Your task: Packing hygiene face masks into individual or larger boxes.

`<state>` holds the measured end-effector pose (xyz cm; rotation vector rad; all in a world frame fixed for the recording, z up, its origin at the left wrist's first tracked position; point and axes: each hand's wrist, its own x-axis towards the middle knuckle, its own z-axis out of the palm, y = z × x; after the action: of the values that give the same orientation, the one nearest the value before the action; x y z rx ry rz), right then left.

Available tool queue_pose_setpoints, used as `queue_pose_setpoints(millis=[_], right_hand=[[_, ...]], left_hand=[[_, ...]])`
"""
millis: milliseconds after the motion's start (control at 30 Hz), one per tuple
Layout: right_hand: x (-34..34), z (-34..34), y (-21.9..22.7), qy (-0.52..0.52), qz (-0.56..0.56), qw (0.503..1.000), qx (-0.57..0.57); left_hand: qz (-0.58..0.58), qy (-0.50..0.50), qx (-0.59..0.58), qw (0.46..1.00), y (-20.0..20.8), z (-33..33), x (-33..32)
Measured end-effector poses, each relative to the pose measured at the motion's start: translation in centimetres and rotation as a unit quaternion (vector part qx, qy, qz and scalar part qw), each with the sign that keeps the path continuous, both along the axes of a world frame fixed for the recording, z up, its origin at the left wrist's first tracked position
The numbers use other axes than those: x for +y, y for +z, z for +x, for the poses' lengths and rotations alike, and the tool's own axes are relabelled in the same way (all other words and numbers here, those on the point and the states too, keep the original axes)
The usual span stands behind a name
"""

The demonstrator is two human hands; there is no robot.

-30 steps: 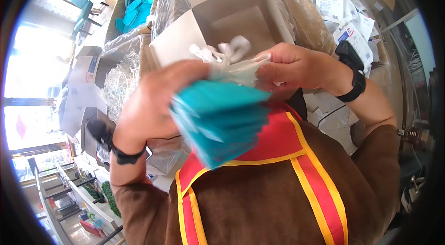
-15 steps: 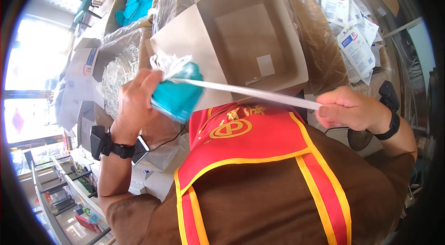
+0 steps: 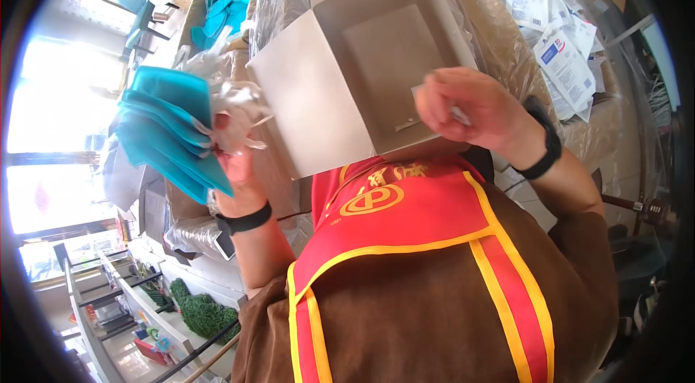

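Note:
My left hand [image 3: 235, 169] is closed around the gathered white ear loops of a bunch of teal face masks [image 3: 163, 126]. The masks fan out to the left of my fingers, and the white loops [image 3: 242, 111] bunch up on the right. My right hand [image 3: 470, 108] is over the opening of a cardboard box [image 3: 308, 93], its fingers curled. A small whitish bit shows at the fingers, too blurred to name. Inside the box, small white scraps [image 3: 405, 124] lie at the bottom.
Plastic-lined boxes stand around. One at the back left holds more teal masks [image 3: 224, 6]; one at the right holds white printed packets [image 3: 565, 64]. A shelf rack [image 3: 108, 303] and green foliage [image 3: 203, 310] are at the lower left.
The masks have swung up and left in my left hand, and they fan out. The white strap stretched between my hands is no longer taut there. My right hand has moved left, over the box.

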<state>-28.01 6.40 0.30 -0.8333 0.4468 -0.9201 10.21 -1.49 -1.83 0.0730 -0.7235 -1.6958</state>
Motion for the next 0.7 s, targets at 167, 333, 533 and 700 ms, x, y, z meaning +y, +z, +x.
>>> queue_pose_setpoints(millis=[167,333,533,700], right_hand=[[-2.5,3.1,1.2,0.019,0.011,0.997,0.073],[-2.6,5.6,1.4,0.043,-0.032,0.99,0.128],[-2.1,8.6,2.0,0.047,-0.149,0.969,0.191],[-2.5,7.5,2.0,0.056,-0.16,0.957,0.234]], left_hand=[[0.075,-0.018,0.051,0.996,-0.5,-4.0,1.7],[-0.034,-0.132,0.044,0.99,-0.8,-6.5,1.3],[0.105,0.045,-0.029,0.993,-0.2,-9.4,2.3],[0.161,0.012,0.043,0.986,0.4,-9.6,2.5]])
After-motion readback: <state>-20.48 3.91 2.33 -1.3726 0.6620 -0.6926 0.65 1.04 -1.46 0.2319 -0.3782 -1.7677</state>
